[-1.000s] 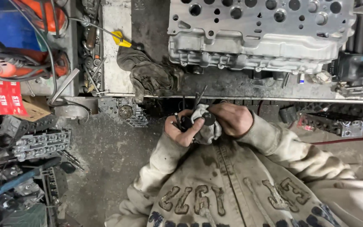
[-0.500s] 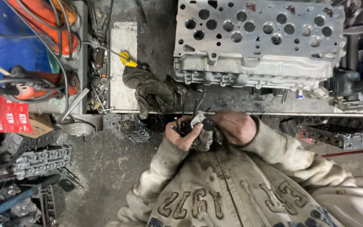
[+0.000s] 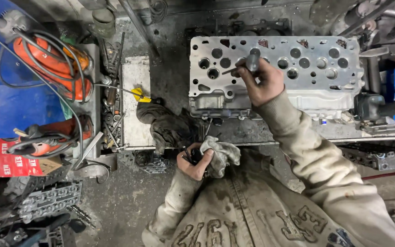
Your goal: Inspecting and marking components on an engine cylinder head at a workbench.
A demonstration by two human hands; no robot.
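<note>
Cylinder head (image 3: 298,73): cast aluminium, pale, full of round bores, lying flat at the workbench's (image 3: 170,77) far right end. Right hand (image 3: 261,82) is over its left-centre, fingers pinched on a slim metal valve (image 3: 248,64), stem running left, roughly level, tip just beside a bore. Left hand (image 3: 195,162) sits at the near edge, clenched on a grimy rag (image 3: 222,155) and small dark parts. Right hand is nearer the head.

Dim workshop, lit from above.
Cylinder head (image 3: 275,68) catches mild glare; floor corners sink into shadow, edges slightly soft.
</note>
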